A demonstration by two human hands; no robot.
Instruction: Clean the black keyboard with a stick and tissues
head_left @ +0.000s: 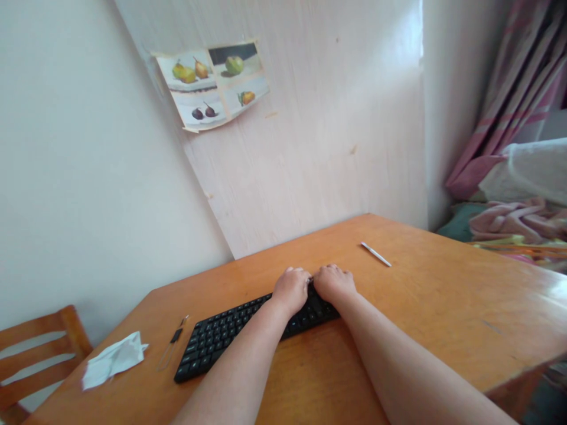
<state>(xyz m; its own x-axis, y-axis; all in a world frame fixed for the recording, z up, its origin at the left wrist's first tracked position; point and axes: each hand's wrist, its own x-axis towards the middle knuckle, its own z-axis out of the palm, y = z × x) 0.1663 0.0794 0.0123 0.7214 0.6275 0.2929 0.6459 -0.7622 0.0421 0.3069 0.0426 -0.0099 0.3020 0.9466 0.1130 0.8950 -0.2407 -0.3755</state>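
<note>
A black keyboard (230, 328) lies at an angle on the wooden table, its right part partly covered by my hands and forearms. Over its far edge, toward the right end, my left hand (291, 289) is closed with its fingers curled. Close beside it, my right hand (334, 283) is also closed, fingers bent and pointing inward. A small dark bit shows between the two hands. Whether it is a separate thing or part of the keyboard I cannot tell, as the fingertips are hidden.
On the wooden table (425, 295), a white pen (375, 254) lies beyond my right hand. To the left are a crumpled white tissue (114, 360) and a thin tool with a black middle (176, 335). A wooden chair (39, 348) stands at left; piled cloth (518, 221) lies at right.
</note>
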